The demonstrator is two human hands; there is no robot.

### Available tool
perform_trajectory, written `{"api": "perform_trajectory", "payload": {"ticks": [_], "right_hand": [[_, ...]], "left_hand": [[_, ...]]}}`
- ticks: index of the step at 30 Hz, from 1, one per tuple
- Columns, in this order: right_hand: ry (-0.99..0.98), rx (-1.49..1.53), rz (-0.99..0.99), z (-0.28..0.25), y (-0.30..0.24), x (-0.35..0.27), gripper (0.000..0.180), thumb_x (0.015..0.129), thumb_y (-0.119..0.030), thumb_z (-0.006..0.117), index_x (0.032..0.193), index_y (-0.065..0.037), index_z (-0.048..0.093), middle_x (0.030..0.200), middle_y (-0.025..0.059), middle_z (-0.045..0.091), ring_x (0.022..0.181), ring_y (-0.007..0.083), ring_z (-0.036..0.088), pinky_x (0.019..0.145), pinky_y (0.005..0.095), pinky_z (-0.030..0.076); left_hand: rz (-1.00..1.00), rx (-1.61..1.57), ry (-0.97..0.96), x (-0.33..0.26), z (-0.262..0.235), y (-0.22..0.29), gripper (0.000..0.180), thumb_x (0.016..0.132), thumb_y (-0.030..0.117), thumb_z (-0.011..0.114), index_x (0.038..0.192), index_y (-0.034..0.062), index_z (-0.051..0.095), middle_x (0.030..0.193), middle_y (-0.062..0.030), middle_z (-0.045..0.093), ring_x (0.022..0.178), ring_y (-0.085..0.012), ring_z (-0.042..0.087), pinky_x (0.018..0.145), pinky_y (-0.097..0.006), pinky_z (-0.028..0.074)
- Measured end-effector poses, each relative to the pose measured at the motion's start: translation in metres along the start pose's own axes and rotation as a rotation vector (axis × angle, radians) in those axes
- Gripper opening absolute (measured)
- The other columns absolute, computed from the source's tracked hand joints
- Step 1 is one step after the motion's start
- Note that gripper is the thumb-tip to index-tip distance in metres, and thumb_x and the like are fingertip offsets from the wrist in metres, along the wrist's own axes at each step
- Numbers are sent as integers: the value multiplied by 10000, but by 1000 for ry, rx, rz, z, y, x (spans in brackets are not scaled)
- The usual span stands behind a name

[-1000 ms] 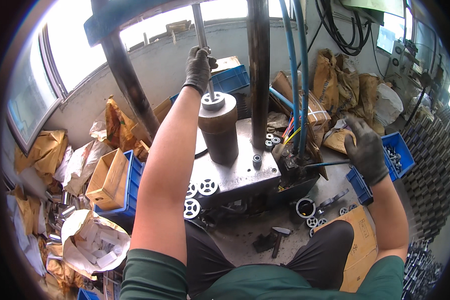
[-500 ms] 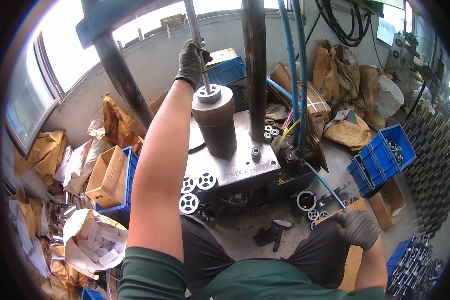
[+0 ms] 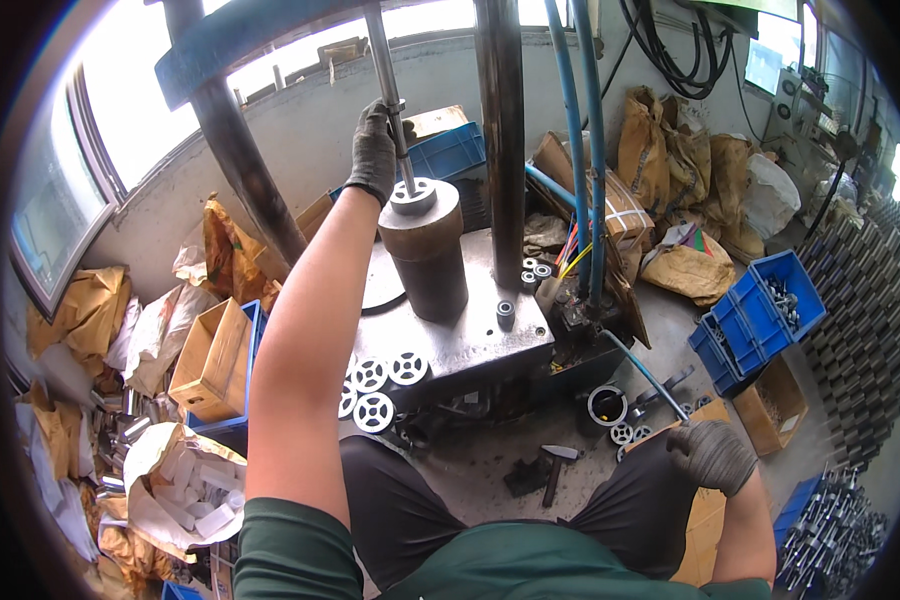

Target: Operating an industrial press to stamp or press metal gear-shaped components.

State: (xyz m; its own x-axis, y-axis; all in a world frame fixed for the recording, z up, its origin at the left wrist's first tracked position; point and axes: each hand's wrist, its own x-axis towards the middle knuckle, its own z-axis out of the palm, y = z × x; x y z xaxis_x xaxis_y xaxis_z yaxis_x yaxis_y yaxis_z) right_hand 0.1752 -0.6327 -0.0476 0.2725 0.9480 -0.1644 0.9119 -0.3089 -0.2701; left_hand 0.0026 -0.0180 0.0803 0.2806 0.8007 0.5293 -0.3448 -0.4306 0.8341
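Observation:
My left hand (image 3: 374,158), in a dark grey knit glove, is closed around an upright metal rod (image 3: 381,52), its fingers partly hidden behind it. The rod's lower end meets a spoked metal wheel (image 3: 413,197) on top of a thick steel cylinder (image 3: 430,260). This cylinder stands upright on the metal bed (image 3: 480,340) of a press. At the lower right, my right hand (image 3: 715,456), gloved too, grips the end of a blue lever (image 3: 652,380). Several loose spoked wheels (image 3: 407,368) lie at the bed's near left corner, and a small round bushing (image 3: 506,314) stands at its right.
Press columns (image 3: 500,150) and blue pipes (image 3: 574,150) rise behind the bed. A hammer (image 3: 558,470) lies on the floor between my legs. Blue bins (image 3: 760,310) of metal parts stand right; a wooden box (image 3: 210,360) and an open sack (image 3: 175,490) of pale pieces stand left.
My left hand and the rod's collar sit slightly lower against the cylinder, with less of the fingers showing right of the rod. The right hand stays on the lever. The view has shifted a little.

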Motion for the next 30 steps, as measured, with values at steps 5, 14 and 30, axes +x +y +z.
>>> {"api": "perform_trajectory", "payload": {"ticks": [5, 14, 30], "right_hand": [[157, -6, -29, -9, -14, 4, 271, 886, -234, 668, 1057, -51, 775, 992, 182, 754, 934, 400, 730, 859, 488, 582], [1009, 3, -231, -127, -18, 160, 418, 964, -61, 669, 1379, -15, 678, 1188, 252, 745, 1063, 401, 744, 911, 446, 602], [-52, -45, -38, -11, -16, 17, 278, 926, -275, 663, 1097, -78, 760, 967, 197, 745, 931, 423, 726, 858, 525, 575]], "left_hand": [[42, 138, -85, -35, -20, -56, 535, 1122, 571, 539, 1304, 79, 642, 1067, -85, 727, 953, -155, 679, 826, -335, 590], [-21, 338, -83, -44, -12, -50, 368, 1159, 390, 559, 1173, 40, 669, 971, -73, 736, 821, -104, 656, 761, -278, 593], [-39, 458, -76, -50, -12, -38, 420, 1141, 439, 584, 1216, 36, 681, 1033, -77, 739, 863, -134, 669, 815, -302, 592]]}}
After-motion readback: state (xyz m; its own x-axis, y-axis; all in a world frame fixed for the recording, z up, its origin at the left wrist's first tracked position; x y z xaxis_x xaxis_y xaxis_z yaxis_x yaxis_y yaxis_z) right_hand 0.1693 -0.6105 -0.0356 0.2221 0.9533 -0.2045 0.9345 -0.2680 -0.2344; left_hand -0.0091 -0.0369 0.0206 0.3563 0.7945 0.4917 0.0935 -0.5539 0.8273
